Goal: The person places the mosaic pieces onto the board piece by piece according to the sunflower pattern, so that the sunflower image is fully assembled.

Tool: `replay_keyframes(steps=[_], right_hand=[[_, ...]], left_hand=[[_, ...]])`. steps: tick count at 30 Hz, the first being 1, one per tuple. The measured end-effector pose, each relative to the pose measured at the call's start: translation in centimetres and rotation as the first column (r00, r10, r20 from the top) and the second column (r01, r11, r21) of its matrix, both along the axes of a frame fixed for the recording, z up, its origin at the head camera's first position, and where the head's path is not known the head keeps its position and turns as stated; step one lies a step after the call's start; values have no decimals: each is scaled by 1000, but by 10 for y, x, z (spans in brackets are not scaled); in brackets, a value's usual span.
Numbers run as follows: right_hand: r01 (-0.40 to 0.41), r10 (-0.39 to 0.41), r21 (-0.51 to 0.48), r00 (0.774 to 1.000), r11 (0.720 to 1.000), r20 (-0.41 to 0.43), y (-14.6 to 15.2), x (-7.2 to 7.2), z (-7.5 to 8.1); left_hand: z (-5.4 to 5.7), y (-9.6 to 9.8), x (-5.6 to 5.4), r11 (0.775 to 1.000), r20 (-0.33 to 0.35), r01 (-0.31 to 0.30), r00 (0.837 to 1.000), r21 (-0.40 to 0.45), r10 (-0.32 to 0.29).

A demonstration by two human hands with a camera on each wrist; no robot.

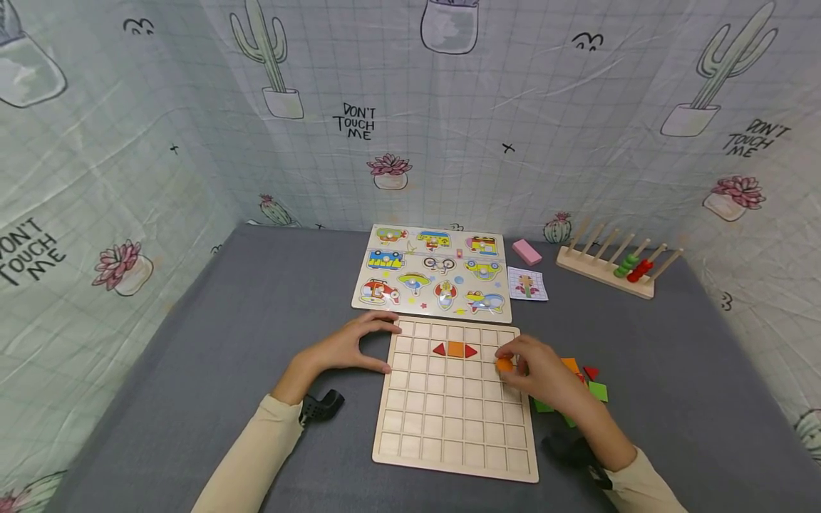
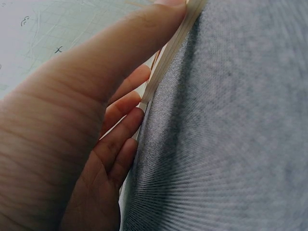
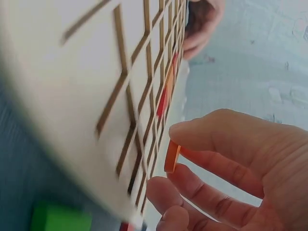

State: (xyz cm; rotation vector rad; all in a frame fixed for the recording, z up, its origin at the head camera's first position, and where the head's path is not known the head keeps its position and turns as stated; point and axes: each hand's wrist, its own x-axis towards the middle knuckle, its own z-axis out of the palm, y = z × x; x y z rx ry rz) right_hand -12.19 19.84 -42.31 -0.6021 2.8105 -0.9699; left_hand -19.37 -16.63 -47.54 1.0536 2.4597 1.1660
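A wooden grid board lies on the grey table, with an orange square between a red triangle on its left and another red triangle on its right, in one upper row. My left hand touches the board's left edge, thumb and fingers spread apart. Over the board's right side, my right hand pinches an orange tile between thumb and fingers. In the right wrist view the orange tile is tilted on edge, just above the grid; its full outline is partly covered by the fingertips.
Loose green, orange and red tiles lie right of the board, partly behind the right forearm. Beyond the board sit a vehicle puzzle, a picture card, a pink block and a peg stand with green and red beads.
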Motion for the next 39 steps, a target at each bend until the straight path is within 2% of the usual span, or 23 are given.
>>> replay_keyframes(steps=[5, 9, 13, 18, 28, 39], right_hand=[[-16, 17, -16, 998, 1000, 60, -18, -2, -3], [-77, 79, -46, 995, 996, 55, -29, -4, -6], [-120, 121, -30, 992, 992, 34, -39, -7, -9], [-126, 126, -2, 992, 992, 17, -48, -9, -11], [-52, 53, -16, 998, 999, 47, -54, -12, -10], [-82, 82, -19, 997, 996, 2, -55, -14, -10]], left_hand=[[2, 1, 0, 1000, 1, 2, 1000, -4, -2], [4, 0, 2, 1000, -1, 0, 1000, -5, 0], [5, 0, 2, 1000, -4, 5, 1000, -3, -5], [5, 1, 1, 1000, -10, 12, 1000, -6, -12], [3, 0, 1, 1000, -8, 6, 1000, -8, -6], [2, 0, 0, 1000, 8, -6, 1000, -19, 6]])
